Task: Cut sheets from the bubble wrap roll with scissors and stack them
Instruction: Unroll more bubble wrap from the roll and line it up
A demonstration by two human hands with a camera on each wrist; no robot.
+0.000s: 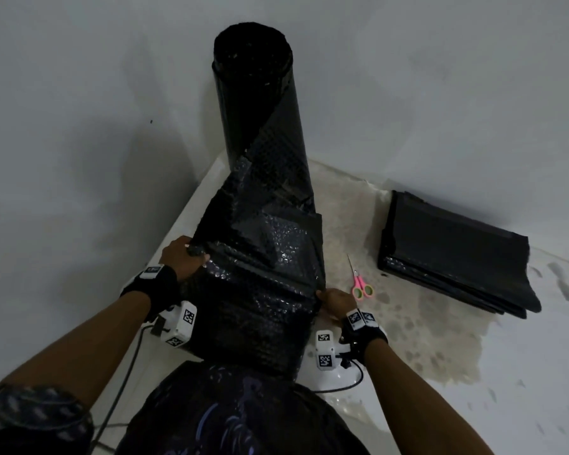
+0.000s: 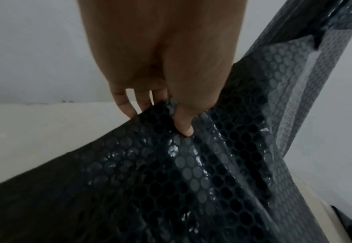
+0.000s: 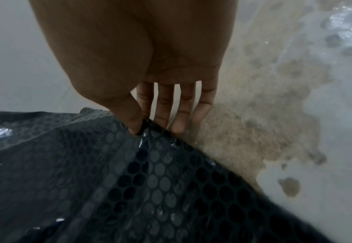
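The left hand [image 1: 183, 257] pinches the left edge of the black bubble wrap sheet [image 1: 260, 274], thumb on top; the right hand [image 1: 337, 298] pinches its right edge. The sheet trails from the upright roll [image 1: 260, 110] on the floor [image 1: 473, 372]. Pink scissors [image 1: 360, 284] lie beside the right hand, near the cut stack [image 1: 454, 254]

No words, brand names or numbers can be read anywhere. The only markings are black-and-white square coded tags on the white camera blocks [image 1: 182, 324] strapped at the person's two wrists, and their patterns are not legible as text. The black bubble-wrap roll [image 1: 260, 110] carries no visible print.
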